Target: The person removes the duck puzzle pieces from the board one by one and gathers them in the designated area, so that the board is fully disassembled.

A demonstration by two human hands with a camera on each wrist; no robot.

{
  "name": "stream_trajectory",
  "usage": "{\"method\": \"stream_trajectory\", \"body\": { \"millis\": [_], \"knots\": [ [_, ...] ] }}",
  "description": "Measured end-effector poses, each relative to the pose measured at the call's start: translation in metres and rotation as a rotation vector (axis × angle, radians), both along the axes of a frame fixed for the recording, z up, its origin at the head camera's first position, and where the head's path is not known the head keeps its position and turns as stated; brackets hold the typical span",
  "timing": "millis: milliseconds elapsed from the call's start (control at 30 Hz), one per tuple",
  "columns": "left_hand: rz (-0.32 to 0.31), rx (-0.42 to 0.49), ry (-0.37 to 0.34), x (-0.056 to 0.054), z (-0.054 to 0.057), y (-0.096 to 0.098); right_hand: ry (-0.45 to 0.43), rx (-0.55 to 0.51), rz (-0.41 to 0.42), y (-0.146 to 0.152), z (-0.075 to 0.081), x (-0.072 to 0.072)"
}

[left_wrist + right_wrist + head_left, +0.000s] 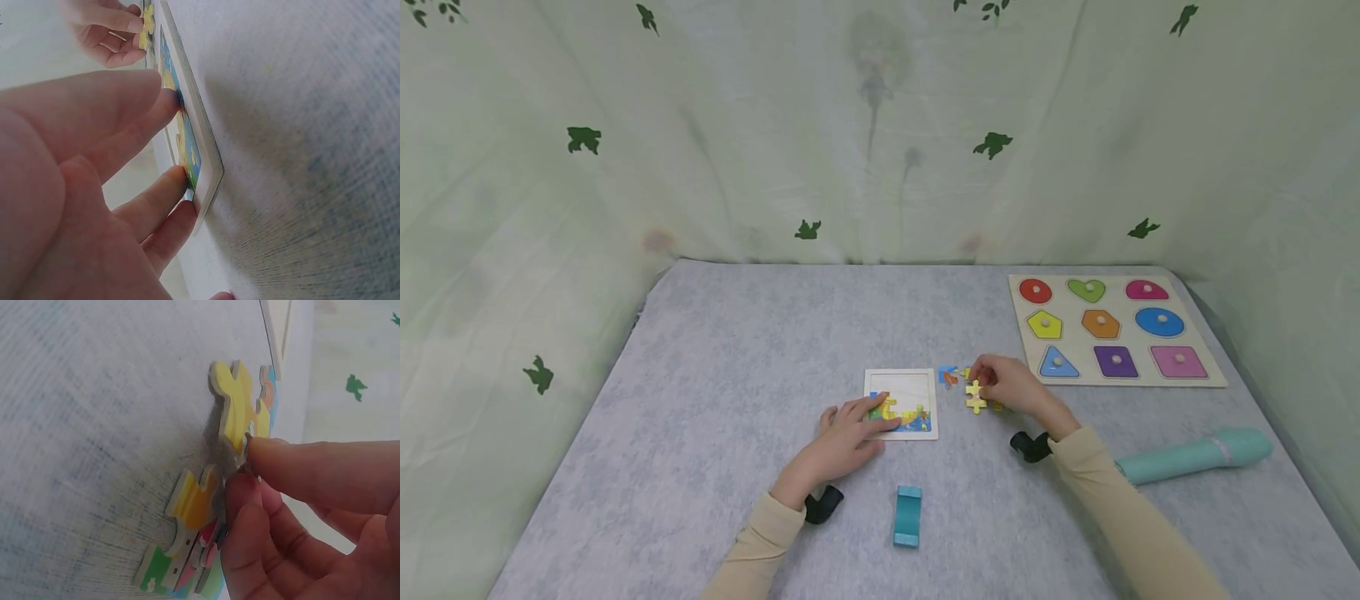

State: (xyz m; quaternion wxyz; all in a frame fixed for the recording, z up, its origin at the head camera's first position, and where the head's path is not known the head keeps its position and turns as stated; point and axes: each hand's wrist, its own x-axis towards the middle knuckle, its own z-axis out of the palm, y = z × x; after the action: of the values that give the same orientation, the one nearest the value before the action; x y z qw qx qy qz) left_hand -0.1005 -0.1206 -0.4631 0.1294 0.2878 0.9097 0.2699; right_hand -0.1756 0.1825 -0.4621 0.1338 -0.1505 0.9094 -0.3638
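Observation:
My left hand point(842, 437) rests on the left side of a small white-framed jigsaw puzzle board point(901, 372). Its fingers are extended, and in the left wrist view the fingertips point(177, 181) touch the fitted pieces point(191, 150). Blue, yellow and green pieces fill the board's lower part; bare backing shows above. To the right of the board, my right hand point(1011, 385) pinches a yellow jigsaw piece point(232, 412) between thumb and fingers, just over the table. Loose pieces point(195, 506) lie by that hand, partly hidden under it, and a blue-and-orange piece point(948, 377) lies beside the board.
A wooden peg board point(1120, 333) with coloured shapes lies at the back right. A teal rolled cylinder point(1198, 457) is by the right forearm. Near the front, between the forearms, sits a teal curved block point(907, 517). Printed curtains point(880, 125) enclose the table.

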Motion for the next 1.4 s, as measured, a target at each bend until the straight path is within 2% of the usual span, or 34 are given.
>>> {"method": "stream_trajectory", "body": {
  "millis": [300,500,733,933,1200,1400],
  "knots": [
    [0.005,0.039,0.02,0.001,-0.001,-0.002,0.052,0.104,0.034,-0.006,0.001,0.0],
    [0.012,0.048,0.034,0.001,-0.001,-0.002,0.055,0.119,0.033,-0.007,0.001,0.0],
    [0.026,0.01,0.017,0.002,0.0,-0.001,0.056,0.024,0.022,-0.012,0.01,-0.001],
    [0.017,0.001,0.051,0.003,-0.003,-0.004,0.065,-0.077,0.106,-0.038,0.015,-0.005],
    [0.063,-0.006,0.071,0.005,-0.004,-0.015,-0.002,-0.109,0.249,-0.084,0.007,-0.005],
    [0.078,-0.003,0.074,0.008,-0.005,-0.021,-0.024,-0.129,0.282,-0.102,0.0,-0.003]
  ]
}}
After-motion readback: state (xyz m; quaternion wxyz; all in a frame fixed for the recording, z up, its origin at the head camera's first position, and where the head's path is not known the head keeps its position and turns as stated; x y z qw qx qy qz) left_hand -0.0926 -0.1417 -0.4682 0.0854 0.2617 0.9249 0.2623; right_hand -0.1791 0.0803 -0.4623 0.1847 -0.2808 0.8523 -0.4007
